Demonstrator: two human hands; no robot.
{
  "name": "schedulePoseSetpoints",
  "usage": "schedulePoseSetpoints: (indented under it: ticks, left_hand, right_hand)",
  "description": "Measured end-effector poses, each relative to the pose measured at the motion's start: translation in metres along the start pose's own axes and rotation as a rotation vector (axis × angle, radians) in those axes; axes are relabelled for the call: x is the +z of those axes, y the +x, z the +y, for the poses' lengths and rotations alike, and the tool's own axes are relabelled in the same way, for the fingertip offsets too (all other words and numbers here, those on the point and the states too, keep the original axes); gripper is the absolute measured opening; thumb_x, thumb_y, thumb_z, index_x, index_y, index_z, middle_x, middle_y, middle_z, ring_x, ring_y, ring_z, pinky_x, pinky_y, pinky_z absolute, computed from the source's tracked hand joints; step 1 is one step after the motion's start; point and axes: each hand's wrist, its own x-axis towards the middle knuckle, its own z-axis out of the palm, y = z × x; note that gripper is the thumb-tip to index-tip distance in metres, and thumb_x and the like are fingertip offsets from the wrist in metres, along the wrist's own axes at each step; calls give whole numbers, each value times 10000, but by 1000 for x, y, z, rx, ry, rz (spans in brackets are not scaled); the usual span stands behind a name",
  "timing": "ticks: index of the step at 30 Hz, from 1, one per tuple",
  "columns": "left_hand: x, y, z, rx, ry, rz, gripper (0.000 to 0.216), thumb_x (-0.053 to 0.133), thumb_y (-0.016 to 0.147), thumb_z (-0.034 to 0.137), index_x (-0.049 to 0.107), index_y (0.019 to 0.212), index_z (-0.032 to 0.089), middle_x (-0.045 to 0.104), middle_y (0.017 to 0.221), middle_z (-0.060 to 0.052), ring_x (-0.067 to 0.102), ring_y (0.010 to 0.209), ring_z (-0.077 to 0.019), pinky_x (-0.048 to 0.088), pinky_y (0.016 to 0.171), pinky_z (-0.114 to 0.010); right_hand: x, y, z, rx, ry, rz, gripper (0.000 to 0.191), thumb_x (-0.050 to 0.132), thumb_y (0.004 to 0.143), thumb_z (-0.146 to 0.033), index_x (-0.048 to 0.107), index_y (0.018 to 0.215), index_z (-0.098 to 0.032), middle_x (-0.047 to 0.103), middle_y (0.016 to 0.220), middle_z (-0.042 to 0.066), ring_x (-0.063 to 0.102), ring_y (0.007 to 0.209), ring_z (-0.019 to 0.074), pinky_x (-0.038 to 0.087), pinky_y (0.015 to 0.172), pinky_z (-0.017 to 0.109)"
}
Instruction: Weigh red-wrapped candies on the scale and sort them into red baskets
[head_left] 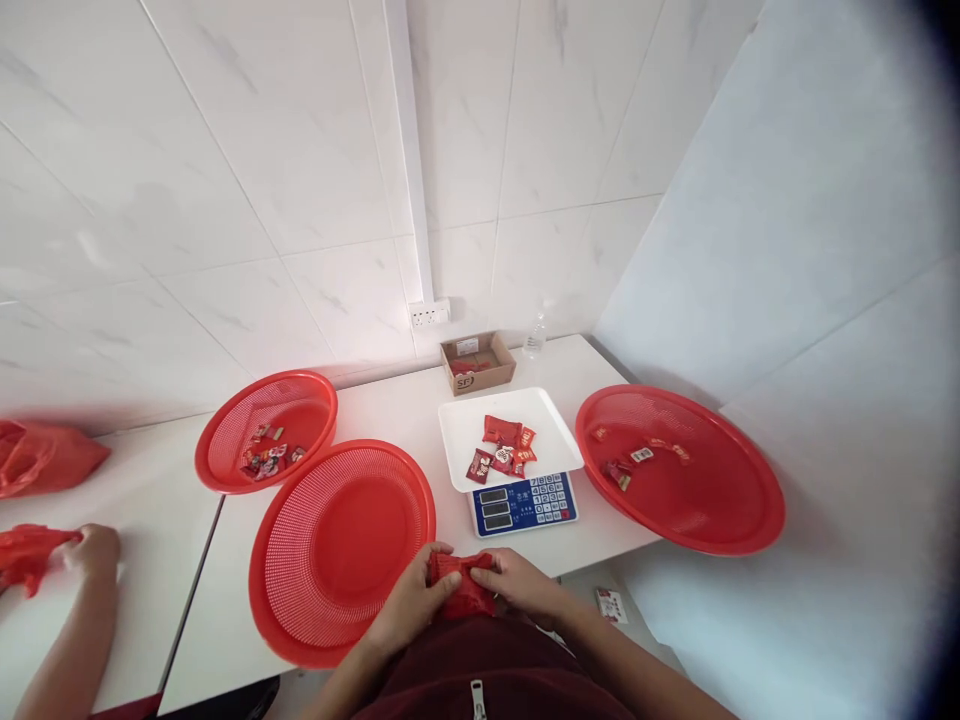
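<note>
Close to my body, at the table's front edge, a small red bag (pixel 466 592) is held between both hands. My left hand (pixel 427 588) pinches its left side with the thumb on top. On the other side my right hand (pixel 510 582) grips the upper edge, fingers closed. What the bag contains is hidden. Just beyond stands a blue weighing scale (pixel 523 503) with a white tray (pixel 461 430) on top. Several red and dark red wrapped packets (pixel 504 430) lie on that tray.
Left stands a red basket (pixel 262 560) with bare bottom; behind it another basket (pixel 214 440) holds wrapped pieces. A third basket (pixel 742 500) overhangs the right edge. A cardboard box (pixel 484 378) and clear bottle (pixel 535 335) stand behind. At far left, another person's hand (pixel 97 550) holds red material.
</note>
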Motion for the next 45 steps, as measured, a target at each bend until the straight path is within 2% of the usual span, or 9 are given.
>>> schedulePoseSetpoints:
  ticks: [8, 18, 21, 28, 31, 34, 38, 42, 45]
  left_hand:
    - [-28, -3, -3, 127, 230, 59, 298, 666, 707, 419, 640, 878, 175, 655, 815, -46, 565, 785, -200, 407, 749, -290]
    - [-57, -8, -14, -132, -262, -108, 329, 709, 676, 428, 585, 835, 168, 620, 813, -31, 568, 747, -160, 432, 725, -295]
    - [-68, -7, -8, -95, -372, -3, 276, 721, 648, 360, 568, 798, 185, 614, 793, -13, 572, 741, -157, 441, 723, -296]
    - [-129, -21, 17, 37, -493, 486, 274, 672, 613, 388, 551, 758, 190, 556, 635, 52, 533, 539, -115, 451, 532, -247]
    - [-150, -40, 19, 29, -344, 724, 353, 621, 654, 496, 556, 792, 178, 497, 550, 65, 453, 416, -93, 407, 417, -228]
    - [-167, -56, 11, -63, -31, 934, 517, 594, 671, 551, 537, 1012, 167, 544, 624, 35, 543, 483, -151, 459, 442, -279]
    - [-186, -66, -14, -243, 329, 1003, 882, 567, 659, 620, 295, 1341, 131, 610, 805, -56, 633, 644, -256, 510, 530, -371]
    - [-198, -65, -36, -258, 658, 976, 852, 484, 729, 609, 284, 1372, 87, 608, 1000, -162, 624, 911, -321, 510, 713, -414]
    - [-203, -66, -41, -267, 621, 996, 824, 469, 750, 589, 280, 1378, 92, 619, 979, -151, 636, 875, -300, 520, 687, -399]
  right_hand:
    - [33, 13, -2, -24, -80, 122, 280, 603, 718, -409, 636, 801, -143, 675, 739, 22, 567, 687, 165, 422, 647, 273]
    - [70, 19, 7, -59, -30, 200, 332, 560, 751, -410, 638, 940, -149, 689, 911, 60, 604, 820, 202, 467, 748, 325]
    - [52, 19, 20, 5, -63, 285, 418, 511, 769, -443, 589, 1072, -165, 658, 990, 90, 606, 855, 219, 495, 723, 353]
    - [-47, 46, 33, -152, -654, 865, 513, 498, 764, -419, 503, 1217, -178, 464, 1310, 153, 375, 1260, 301, 317, 1029, 483]
    - [-66, 68, 25, -128, -840, 930, 576, 505, 775, -428, 453, 1277, -150, 328, 1414, 185, 248, 1331, 338, 284, 1037, 507]
    - [-66, 89, 16, 5, -952, 893, 624, 484, 796, -479, 382, 1346, -201, 191, 1490, 171, 130, 1367, 369, 258, 1012, 570]
    - [-64, 113, 12, 140, -1038, 836, 686, 487, 783, -522, 305, 1396, -273, 87, 1528, 134, 26, 1384, 372, 158, 1008, 628]
    - [-78, 127, 15, 152, -1068, 847, 675, 465, 804, -503, 299, 1405, -245, 91, 1527, 152, 40, 1386, 362, 156, 1011, 607]
    - [-92, 130, 15, 84, -1068, 907, 635, 438, 832, -460, 317, 1396, -193, 146, 1510, 181, 94, 1385, 341, 203, 1019, 559]
